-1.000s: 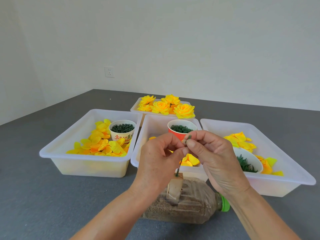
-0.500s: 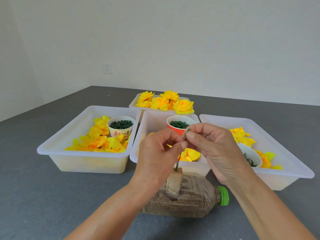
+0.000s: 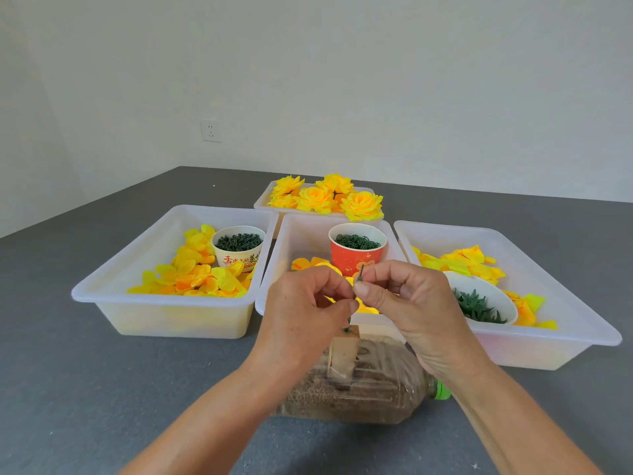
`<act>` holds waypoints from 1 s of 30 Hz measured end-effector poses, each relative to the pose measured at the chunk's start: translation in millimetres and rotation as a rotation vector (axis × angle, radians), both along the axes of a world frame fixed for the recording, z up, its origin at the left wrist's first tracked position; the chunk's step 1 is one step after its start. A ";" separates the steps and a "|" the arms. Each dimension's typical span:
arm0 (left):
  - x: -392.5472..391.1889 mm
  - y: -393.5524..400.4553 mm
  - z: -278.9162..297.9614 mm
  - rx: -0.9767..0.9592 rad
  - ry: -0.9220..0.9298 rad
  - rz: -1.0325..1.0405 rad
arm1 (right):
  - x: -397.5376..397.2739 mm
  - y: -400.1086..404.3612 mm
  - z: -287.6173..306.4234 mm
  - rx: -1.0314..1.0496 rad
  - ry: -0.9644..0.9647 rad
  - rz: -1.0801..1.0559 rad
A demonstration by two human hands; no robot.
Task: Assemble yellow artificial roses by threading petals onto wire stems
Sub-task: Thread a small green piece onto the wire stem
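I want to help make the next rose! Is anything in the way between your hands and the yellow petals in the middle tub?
Nothing visible blocks them. Both the left hand and the right hand pinch the thin green wire stem, which stands in the wooden block, right in front of the middle tub. The loose petals lie just behind the fingers, uncovered.

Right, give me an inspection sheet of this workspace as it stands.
Surface: grey tabletop, bare at front left.
Job's things: wire stem stands in a wooden block on a lying bottle; loose petals in the left tray; finished roses in the far tray.
Clutter: red cup and white cup of green rings; bowl of green leaf pieces.
Grips: left hand and right hand both pinch at the stem.
Cables: nothing seen.
Surroundings: white wall, wall socket.
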State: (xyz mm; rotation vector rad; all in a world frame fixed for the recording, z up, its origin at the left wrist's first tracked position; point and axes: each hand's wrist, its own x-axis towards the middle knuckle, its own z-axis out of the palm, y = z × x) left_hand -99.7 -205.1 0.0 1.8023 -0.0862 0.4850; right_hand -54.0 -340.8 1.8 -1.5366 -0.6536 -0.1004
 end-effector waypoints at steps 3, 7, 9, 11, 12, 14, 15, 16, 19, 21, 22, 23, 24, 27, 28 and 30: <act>-2.8 1.9 -2.7 0.097 0.005 0.037 | -1.2 -1.9 -4.6 -0.063 -0.046 -0.013; -5.4 6.5 -6.4 0.115 0.017 0.087 | -4.3 -3.2 -15.0 -0.199 -0.059 -0.075; -6.0 6.0 -6.7 0.105 0.030 0.087 | -6.0 -3.7 -17.8 -0.252 -0.092 -0.108; -6.4 4.8 -6.4 0.081 0.032 0.079 | -6.8 -3.6 -18.2 -0.283 -0.134 -0.133; -6.7 4.2 -6.0 0.073 0.029 0.069 | -7.4 -3.1 -17.2 -0.287 -0.145 -0.135; -7.1 3.0 -4.8 0.050 0.019 0.042 | -7.8 -2.7 -15.7 -0.279 -0.131 -0.115; -7.1 2.6 -4.3 0.035 0.013 0.035 | -7.5 -3.1 -16.2 -0.261 -0.112 -0.098; -6.9 1.9 -3.9 0.024 0.006 0.035 | -7.5 -3.5 -16.7 -0.236 -0.085 -0.077; -5.2 -0.1 -3.8 0.038 -0.017 0.065 | -9.1 -3.0 -16.9 -0.152 -0.004 -0.002; -4.6 -0.5 -3.9 0.054 -0.024 0.082 | -8.0 -3.2 -17.6 -0.110 0.040 0.029; -4.6 -0.3 -3.8 0.066 -0.028 0.087 | -7.0 -3.2 -17.5 -0.102 0.055 0.036; -4.4 -0.4 -3.3 0.090 -0.035 0.094 | -6.1 -3.6 -17.2 -0.098 0.068 0.041; -4.5 -0.4 -2.8 0.128 -0.045 0.109 | -5.2 -3.9 -16.9 -0.094 0.080 0.046; -5.4 0.0 -1.2 0.278 -0.090 0.151 | -3.5 -3.5 -17.3 -0.085 0.113 0.043; -5.9 0.4 -0.9 0.315 -0.104 0.156 | -3.0 -3.4 -17.8 -0.087 0.121 0.039; -6.1 1.4 -0.8 0.347 -0.126 0.153 | -2.6 -3.0 -18.0 -0.091 0.128 0.038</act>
